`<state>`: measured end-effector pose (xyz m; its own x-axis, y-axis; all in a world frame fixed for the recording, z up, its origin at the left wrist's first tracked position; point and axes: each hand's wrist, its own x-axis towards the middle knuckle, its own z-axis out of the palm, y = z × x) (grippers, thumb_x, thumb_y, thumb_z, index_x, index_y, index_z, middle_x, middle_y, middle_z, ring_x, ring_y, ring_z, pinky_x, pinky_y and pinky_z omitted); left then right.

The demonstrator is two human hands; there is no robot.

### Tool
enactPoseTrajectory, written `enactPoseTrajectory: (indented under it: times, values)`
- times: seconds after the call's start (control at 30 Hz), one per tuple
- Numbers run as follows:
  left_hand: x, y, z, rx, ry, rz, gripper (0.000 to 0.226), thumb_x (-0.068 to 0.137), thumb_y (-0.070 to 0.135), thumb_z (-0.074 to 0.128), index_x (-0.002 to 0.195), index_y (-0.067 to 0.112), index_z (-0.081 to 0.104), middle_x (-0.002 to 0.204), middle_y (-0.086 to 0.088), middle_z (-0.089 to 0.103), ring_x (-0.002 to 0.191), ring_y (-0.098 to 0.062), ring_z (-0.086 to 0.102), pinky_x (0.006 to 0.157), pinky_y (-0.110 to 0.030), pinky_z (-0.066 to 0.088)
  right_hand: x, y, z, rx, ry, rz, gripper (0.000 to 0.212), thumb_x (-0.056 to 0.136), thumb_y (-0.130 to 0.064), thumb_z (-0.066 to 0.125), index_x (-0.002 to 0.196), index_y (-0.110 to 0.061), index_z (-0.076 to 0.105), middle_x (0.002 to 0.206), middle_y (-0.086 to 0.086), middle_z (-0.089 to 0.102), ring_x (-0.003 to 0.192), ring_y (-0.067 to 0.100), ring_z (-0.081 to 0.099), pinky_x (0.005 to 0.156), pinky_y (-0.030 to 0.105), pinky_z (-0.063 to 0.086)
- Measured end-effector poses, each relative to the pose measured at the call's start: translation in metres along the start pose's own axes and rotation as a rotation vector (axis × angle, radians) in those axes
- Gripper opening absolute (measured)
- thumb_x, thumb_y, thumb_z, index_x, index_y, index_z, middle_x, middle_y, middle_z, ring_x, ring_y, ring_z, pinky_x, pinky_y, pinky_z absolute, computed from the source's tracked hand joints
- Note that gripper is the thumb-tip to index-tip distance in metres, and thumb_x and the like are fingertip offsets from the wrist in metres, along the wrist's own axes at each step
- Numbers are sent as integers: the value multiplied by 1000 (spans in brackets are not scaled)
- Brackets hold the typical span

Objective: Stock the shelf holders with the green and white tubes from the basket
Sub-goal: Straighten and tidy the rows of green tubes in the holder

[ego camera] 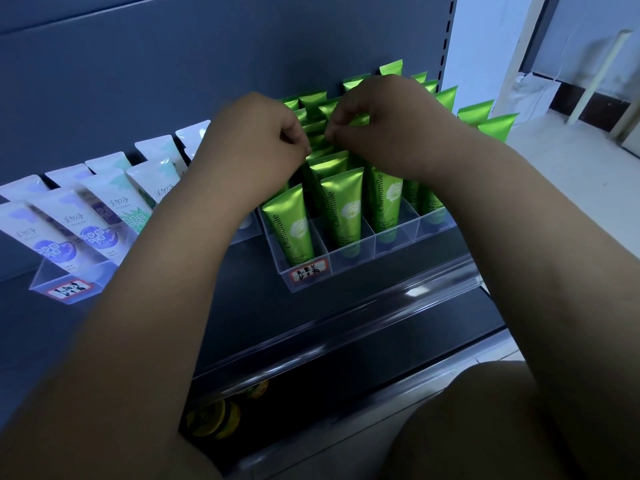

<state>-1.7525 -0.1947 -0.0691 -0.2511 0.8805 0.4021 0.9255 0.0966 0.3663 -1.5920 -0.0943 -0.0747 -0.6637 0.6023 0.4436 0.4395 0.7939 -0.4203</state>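
Several green tubes marked Chamomile stand in rows in a clear divided holder on the shelf. My left hand and my right hand are both over the middle rows, fingers curled. Their fingertips almost meet and pinch the crimped top edges of green tubes there; the hands hide the exact tubes they grip. White tubes with purple and green prints lean in a second clear holder to the left. The basket is out of view.
A dark back panel rises behind the holders. A clear rail runs along the shelf's front edge. Yellow round tins lie on the shelf below. My knee is at the lower right, with pale floor beyond.
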Motion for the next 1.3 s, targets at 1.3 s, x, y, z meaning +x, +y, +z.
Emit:
enactPoseTrajectory:
  times: [1.3]
  values:
    - [31,-27,10,19,33,-158,19,75,29,65,59,40,63,88,9,70,101,-28,63,90,-50,54,49,-11,23,-243,-28,83,21,86,-20,59,93,-27,78,100,3,70,105,35,60,88,39,54]
